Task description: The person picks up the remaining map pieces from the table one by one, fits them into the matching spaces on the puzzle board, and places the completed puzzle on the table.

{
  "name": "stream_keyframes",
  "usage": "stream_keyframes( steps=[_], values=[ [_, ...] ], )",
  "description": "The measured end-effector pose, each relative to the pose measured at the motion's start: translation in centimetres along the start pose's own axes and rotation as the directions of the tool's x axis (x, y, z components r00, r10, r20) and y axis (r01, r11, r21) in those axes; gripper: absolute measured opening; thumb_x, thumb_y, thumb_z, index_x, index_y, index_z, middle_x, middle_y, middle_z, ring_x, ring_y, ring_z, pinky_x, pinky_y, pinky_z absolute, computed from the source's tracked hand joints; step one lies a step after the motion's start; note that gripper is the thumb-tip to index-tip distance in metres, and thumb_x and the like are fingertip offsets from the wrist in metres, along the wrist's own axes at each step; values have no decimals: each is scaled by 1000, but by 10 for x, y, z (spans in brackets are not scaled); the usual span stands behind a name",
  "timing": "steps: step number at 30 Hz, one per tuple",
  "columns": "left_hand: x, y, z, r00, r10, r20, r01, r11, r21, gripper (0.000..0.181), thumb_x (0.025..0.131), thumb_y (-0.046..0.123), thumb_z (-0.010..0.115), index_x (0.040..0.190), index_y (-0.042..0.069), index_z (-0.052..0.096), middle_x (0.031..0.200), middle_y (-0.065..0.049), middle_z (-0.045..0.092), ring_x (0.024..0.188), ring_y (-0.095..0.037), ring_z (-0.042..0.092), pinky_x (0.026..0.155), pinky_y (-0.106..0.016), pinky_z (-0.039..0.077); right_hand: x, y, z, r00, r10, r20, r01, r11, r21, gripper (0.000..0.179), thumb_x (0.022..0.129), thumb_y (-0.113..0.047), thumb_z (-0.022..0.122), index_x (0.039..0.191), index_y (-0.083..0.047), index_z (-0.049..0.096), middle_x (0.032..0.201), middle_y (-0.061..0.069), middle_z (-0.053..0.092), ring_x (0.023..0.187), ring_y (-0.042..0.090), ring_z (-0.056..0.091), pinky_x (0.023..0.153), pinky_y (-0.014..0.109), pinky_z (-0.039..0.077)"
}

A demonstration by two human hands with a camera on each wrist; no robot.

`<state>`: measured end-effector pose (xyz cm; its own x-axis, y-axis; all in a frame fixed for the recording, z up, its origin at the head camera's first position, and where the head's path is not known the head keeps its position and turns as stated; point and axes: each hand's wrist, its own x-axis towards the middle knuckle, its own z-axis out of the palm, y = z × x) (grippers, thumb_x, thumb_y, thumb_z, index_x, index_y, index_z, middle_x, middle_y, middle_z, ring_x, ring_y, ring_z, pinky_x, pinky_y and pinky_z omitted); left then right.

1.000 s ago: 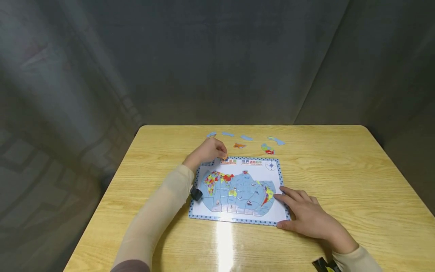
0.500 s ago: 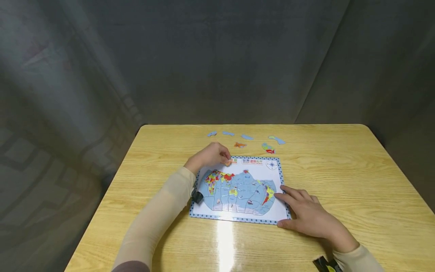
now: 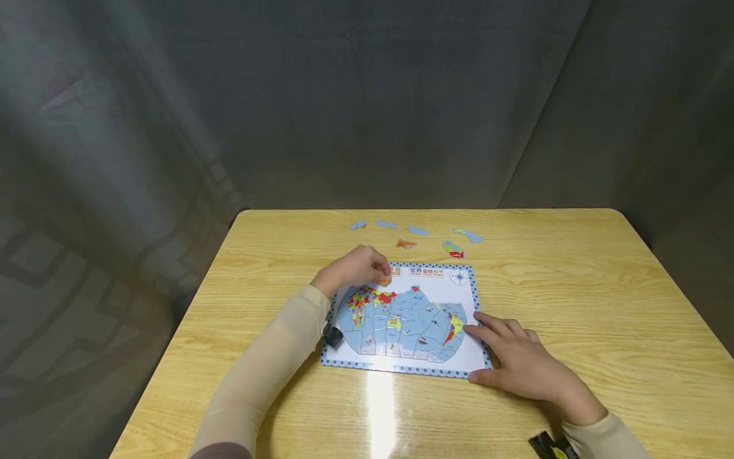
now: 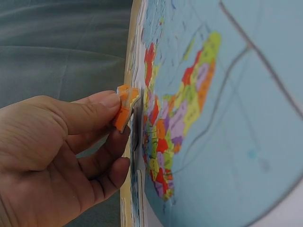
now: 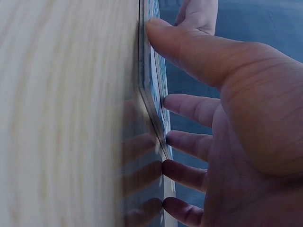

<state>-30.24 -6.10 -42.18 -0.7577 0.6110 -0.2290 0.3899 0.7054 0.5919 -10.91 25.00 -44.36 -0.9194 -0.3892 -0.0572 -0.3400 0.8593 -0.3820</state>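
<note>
fingers of left hand [image 4: 57,146] pinch an orange piece [image 4: 124,111]; those of right hand [image 3: 518,366] spread. only head view shows "世界" [image 3: 415,270] on board [image 3: 346,356].

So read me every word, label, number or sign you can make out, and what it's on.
"世界团结和平": heading on the map board.
"图", apparently: second heading, partly behind the left hand.
Small print under the headings: unreadable.
Compass sign in the board's far right corner: no readable letters.
Map and orange piece: any print too small or blurred.
</note>
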Motion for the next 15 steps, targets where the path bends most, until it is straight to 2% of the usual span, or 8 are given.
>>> stream_keyframes(
  steps=[10, 15],
  values=[
    [-4, -1, 4, 1000, -17, 12, 17, 999, -32, 8, 93, 13, 69, 95, 15, 76, 88, 5, 68, 77, -13, 60, 69, -26, 52, 0, 1, 0, 1000, -4, -2, 4, 1000, -5, 82, 79, -68, 67, 142, -18, 53, 152, 13, 37, 131, 38, 36, 89, 60, 33],
    [-6, -1, 6, 1000, 5, 14, -5, 1000, 8, 8, 93, 13, 68, 95, 15, 76, 87, 6, 67, 75, -12, 58, 68, -25, 50, 0, 1, 0, 1000, -4, -2, 4, 1000, -6, 82, 79, -68, 67, 142, -18, 53, 152, 13, 37, 131, 39, 36, 89, 61, 33]
  ],
)
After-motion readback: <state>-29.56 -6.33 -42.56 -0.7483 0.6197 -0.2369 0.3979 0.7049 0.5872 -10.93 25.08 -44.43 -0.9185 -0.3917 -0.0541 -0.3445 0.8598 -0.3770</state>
